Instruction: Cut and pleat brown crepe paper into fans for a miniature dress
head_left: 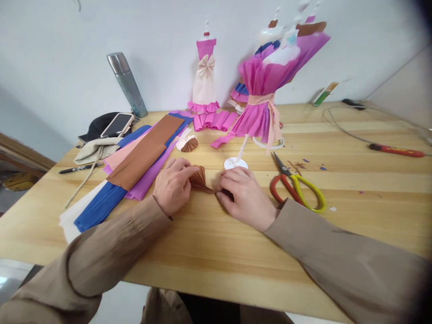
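A brown pleated paper strip [200,179] lies between my hands on the wooden table. My left hand [173,185] is closed on its fanned left part, thumb and fingers curled over it. Its narrow right end is pinched by my right hand [243,192], whose fingers hide that tip. Just behind my right hand stands a white round base [235,164] with a thin rod. That rod carries a small mannequin in a magenta paper dress [259,85] with a peach sash. A cream and brown paper rosette [187,143] rests beyond my left hand.
Scissors [297,185] with red and yellow handles lie to the right, near paper scraps. Stacked crepe paper sheets [145,153] cover the left. A thermos [127,84], phone [117,124], pen [80,168], red-handled tool [396,150] with a cord and another dressed mannequin [204,83] stand or lie around.
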Action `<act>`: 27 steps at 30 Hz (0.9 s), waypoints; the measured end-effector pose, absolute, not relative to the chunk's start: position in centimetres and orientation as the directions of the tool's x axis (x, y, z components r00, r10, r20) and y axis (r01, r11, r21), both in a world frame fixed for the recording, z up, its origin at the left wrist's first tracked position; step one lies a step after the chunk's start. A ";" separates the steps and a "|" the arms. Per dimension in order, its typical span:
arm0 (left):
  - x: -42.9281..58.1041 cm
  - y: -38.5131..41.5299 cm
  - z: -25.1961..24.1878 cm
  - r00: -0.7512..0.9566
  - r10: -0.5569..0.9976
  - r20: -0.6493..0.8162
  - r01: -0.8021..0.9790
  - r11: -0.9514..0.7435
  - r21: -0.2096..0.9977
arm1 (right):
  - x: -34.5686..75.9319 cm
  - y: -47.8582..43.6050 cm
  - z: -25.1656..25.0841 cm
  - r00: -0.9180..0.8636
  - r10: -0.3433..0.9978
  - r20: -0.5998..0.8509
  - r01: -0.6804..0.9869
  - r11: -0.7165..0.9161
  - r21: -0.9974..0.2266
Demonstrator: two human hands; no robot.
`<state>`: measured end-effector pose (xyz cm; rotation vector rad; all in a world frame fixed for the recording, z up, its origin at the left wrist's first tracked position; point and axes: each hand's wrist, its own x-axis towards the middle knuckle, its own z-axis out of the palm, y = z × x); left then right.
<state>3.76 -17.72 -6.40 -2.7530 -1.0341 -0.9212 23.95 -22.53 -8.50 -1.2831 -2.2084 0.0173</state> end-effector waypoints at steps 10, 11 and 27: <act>4.5 -18.1 -7.9 0.827 0.358 0.433 0.365 -0.928 0.069 | 24.0 -22.7 -8.6 -0.398 0.754 0.523 0.805 0.560 -0.195; 4.5 -18.1 -7.9 0.830 0.354 0.431 0.367 -0.929 0.056 | 23.9 -22.7 -8.7 -0.405 0.734 0.545 0.801 0.572 -0.176; 5.0 -18.6 -7.4 0.785 0.466 0.408 0.508 -0.862 0.008 | 23.9 -22.5 -9.1 -0.431 0.700 0.569 0.786 0.601 -0.143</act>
